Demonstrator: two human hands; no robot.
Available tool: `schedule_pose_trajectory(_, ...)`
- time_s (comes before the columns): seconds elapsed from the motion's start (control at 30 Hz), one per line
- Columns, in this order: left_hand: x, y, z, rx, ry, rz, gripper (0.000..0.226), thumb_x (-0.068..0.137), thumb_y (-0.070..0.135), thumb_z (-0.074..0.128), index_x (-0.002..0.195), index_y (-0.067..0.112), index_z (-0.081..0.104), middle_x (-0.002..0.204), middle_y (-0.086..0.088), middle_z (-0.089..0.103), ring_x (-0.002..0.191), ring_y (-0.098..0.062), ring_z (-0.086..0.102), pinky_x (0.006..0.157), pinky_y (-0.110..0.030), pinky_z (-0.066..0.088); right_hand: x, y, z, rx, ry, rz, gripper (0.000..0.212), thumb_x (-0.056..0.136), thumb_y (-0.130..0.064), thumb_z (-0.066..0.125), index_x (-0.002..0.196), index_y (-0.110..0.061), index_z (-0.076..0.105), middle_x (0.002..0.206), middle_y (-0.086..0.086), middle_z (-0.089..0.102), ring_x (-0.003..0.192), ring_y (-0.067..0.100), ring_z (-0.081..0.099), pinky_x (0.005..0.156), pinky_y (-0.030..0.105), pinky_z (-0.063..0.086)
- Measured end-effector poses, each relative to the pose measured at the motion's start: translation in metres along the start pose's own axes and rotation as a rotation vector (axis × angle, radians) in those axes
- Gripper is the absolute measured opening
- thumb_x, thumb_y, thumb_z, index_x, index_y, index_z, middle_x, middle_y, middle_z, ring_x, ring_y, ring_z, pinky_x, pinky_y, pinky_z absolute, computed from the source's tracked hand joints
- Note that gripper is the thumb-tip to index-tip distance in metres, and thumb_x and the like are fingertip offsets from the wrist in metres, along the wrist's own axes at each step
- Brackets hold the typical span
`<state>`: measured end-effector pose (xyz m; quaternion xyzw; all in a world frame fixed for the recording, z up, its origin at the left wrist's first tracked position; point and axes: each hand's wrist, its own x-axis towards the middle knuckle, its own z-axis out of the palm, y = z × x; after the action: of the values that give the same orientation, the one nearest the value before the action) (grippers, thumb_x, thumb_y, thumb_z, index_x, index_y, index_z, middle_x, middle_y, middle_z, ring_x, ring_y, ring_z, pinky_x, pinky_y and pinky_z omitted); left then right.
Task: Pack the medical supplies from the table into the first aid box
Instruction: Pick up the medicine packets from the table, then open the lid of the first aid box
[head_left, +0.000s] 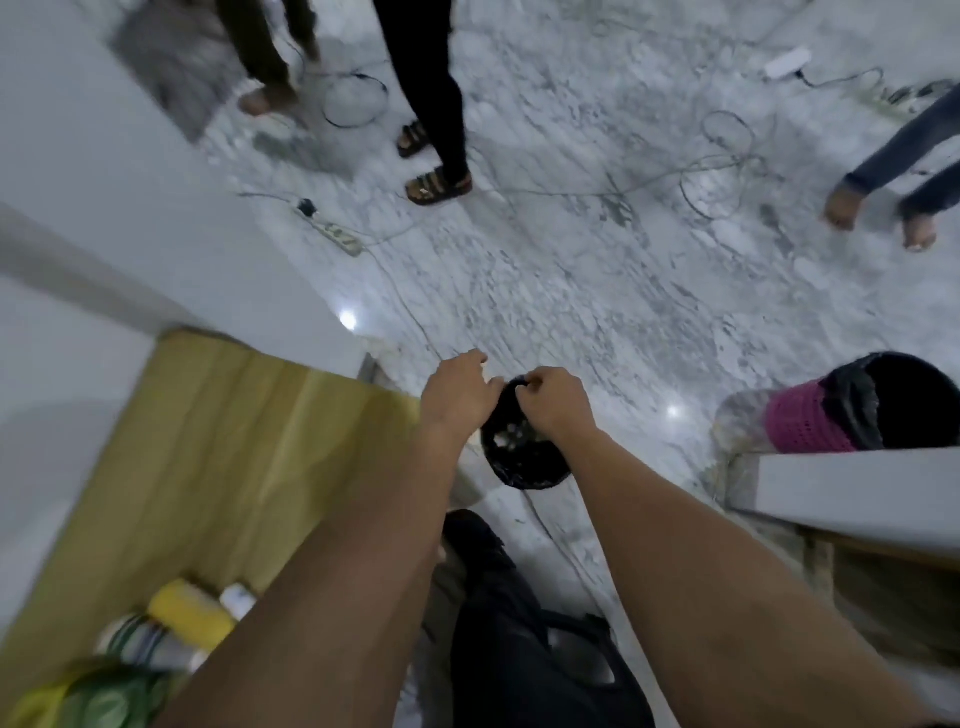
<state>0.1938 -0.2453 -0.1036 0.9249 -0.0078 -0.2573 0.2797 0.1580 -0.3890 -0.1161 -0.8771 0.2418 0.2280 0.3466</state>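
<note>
Both my arms reach out over the floor, past the table's edge. My right hand pinches the top rim of a small black bin bag that has pale scraps inside. My left hand is at the same rim with its fingers curled; whether it grips the bag is unclear. Medical supplies lie blurred on the yellow-brown table at the lower left: a yellow roll, a white bottle and a green-striped pack. No first aid box is in view.
A pink bin with a black liner stands at the right beside a white ledge. Three people's legs stand on the marble floor. A power strip and loose cables lie there. A dark bag is below my arms.
</note>
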Motion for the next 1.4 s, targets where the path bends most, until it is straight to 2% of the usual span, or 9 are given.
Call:
schedule_pose_trajectory(0.1, -0.039, -0.024, -0.054, 0.005, 0.147, -0.031, 0.052, 0.096, 0.042, 0.059, 0.142, 0.019, 0.053, 0.133, -0.001, 0.063, 0.120, -0.022, 0.059, 0.096, -0.038, 0.051, -0.031, -0.048, 0.012, -0.085, -0.029, -0.163, 0.049, 0.097, -0.040, 0.059, 0.138, -0.014, 0.061, 0.133, 0.006, 0.066, 0.120, 0.025, 0.063, 0.100, 0.036, 0.050)
schedule_pose_trajectory(0.37, -0.236, -0.153, -0.173, 0.079, 0.460, -0.260, 0.051, 0.093, 0.044, 0.057, 0.139, 0.023, 0.055, 0.135, -0.001, 0.061, 0.124, -0.023, 0.057, 0.096, -0.037, 0.049, -0.178, -0.187, 0.086, -0.307, -0.138, -0.665, 0.056, 0.094, -0.051, 0.062, 0.141, -0.021, 0.057, 0.131, 0.001, 0.067, 0.123, 0.022, 0.061, 0.100, 0.036, 0.050)
schedule_pose_trajectory(0.5, -0.359, -0.231, -0.187, 0.075, 0.601, -0.490, 0.051, 0.094, 0.048, 0.055, 0.138, 0.021, 0.055, 0.136, -0.004, 0.060, 0.125, -0.026, 0.056, 0.096, -0.038, 0.047, -0.273, -0.240, 0.152, -0.397, -0.222, -0.950, 0.057, 0.093, -0.051, 0.062, 0.140, -0.018, 0.059, 0.131, 0.003, 0.068, 0.127, 0.024, 0.058, 0.102, 0.034, 0.045)
schedule_pose_trajectory(0.67, -0.467, -0.307, -0.158, 0.044, 0.738, -0.736, 0.048, 0.095, 0.048, 0.055, 0.137, 0.024, 0.056, 0.135, -0.003, 0.062, 0.127, -0.025, 0.055, 0.097, -0.038, 0.046, -0.365, -0.266, 0.233, -0.469, -0.294, -1.261, 0.055, 0.093, -0.051, 0.062, 0.138, -0.019, 0.061, 0.133, 0.004, 0.067, 0.126, 0.024, 0.059, 0.103, 0.036, 0.048)
schedule_pose_trajectory(0.93, -0.518, -0.398, -0.084, -0.009, 0.944, -0.813, 0.054, 0.086, 0.058, 0.059, 0.128, 0.025, 0.065, 0.129, 0.002, 0.067, 0.118, -0.024, 0.062, 0.093, -0.039, 0.049, -0.403, -0.245, 0.342, -0.454, -0.292, -1.624, 0.049, 0.093, -0.048, 0.065, 0.130, -0.016, 0.067, 0.129, 0.003, 0.069, 0.121, 0.022, 0.061, 0.100, 0.037, 0.049)
schedule_pose_trajectory(1.07, -0.533, -0.407, -0.053, 0.027, 1.080, -0.761, 0.052, 0.085, 0.060, 0.061, 0.121, 0.024, 0.070, 0.123, 0.002, 0.070, 0.113, -0.021, 0.064, 0.090, -0.037, 0.051, -0.406, -0.222, 0.357, -0.386, -0.232, -1.778, 0.043, 0.094, -0.047, 0.064, 0.124, -0.016, 0.070, 0.123, 0.002, 0.071, 0.115, 0.020, 0.064, 0.097, 0.034, 0.050)
schedule_pose_trajectory(1.2, -0.548, -0.393, -0.004, -0.067, 1.222, -0.697, 0.055, 0.089, 0.058, 0.061, 0.128, 0.020, 0.067, 0.131, -0.001, 0.066, 0.118, -0.021, 0.062, 0.096, -0.037, 0.048, -0.411, -0.170, 0.344, -0.292, -0.205, -1.890, 0.039, 0.094, -0.047, 0.064, 0.120, -0.018, 0.071, 0.118, 0.002, 0.072, 0.109, 0.020, 0.066, 0.096, 0.036, 0.052)
schedule_pose_trajectory(1.3, -0.553, -0.379, 0.044, -0.242, 1.269, -0.630, 0.056, 0.092, 0.053, 0.062, 0.137, 0.020, 0.061, 0.142, -0.004, 0.058, 0.126, -0.024, 0.058, 0.106, -0.040, 0.044, -0.411, -0.119, 0.335, -0.431, -0.214, -1.971, 0.046, 0.094, -0.051, 0.062, 0.129, -0.021, 0.066, 0.124, 0.003, 0.067, 0.113, 0.023, 0.063, 0.097, 0.038, 0.050)
schedule_pose_trajectory(1.4, -0.554, -0.369, 0.085, -0.404, 1.291, -0.594, 0.053, 0.099, 0.042, 0.055, 0.147, 0.020, 0.050, 0.151, -0.006, 0.049, 0.135, -0.026, 0.049, 0.112, -0.043, 0.039, -0.403, -0.080, 0.338, -0.612, -0.201, -2.032, 0.064, 0.088, -0.064, 0.062, 0.141, -0.029, 0.055, 0.135, 0.002, 0.059, 0.122, 0.024, 0.057, 0.099, 0.042, 0.048)
